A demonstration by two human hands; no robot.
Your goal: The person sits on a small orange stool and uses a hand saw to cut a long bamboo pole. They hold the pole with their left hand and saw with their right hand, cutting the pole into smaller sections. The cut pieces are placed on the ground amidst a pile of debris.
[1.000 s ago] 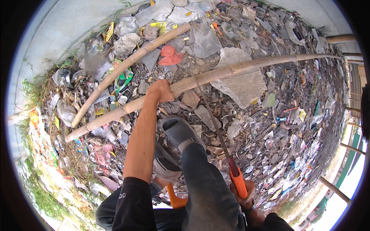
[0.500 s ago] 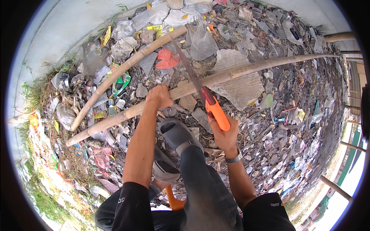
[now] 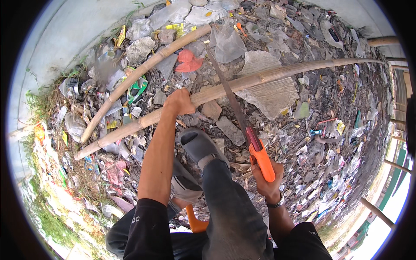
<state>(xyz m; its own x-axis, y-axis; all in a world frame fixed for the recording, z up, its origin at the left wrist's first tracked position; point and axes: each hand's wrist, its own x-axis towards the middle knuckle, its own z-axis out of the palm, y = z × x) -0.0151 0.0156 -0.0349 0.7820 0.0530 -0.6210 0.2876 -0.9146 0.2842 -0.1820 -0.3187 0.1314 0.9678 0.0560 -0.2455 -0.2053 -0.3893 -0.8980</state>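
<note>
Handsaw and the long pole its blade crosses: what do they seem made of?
Handsaw: thin, dull brown-grey blade, probably steel, perhaps rusty; smooth, evenly orange grip, likely plastic. Long pole: likely bamboo, judging by ringed nodes; dry, matte tan.

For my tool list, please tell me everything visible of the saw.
The saw has a long, brownish blade, apparently metal, narrowing toward its tip, a dark red section behind it, and a bright orange handle, likely plastic. The right grip holds the handle. The blade slants forward and left across the bamboo pole, seemingly resting on it; its teeth cannot be made out.
</note>
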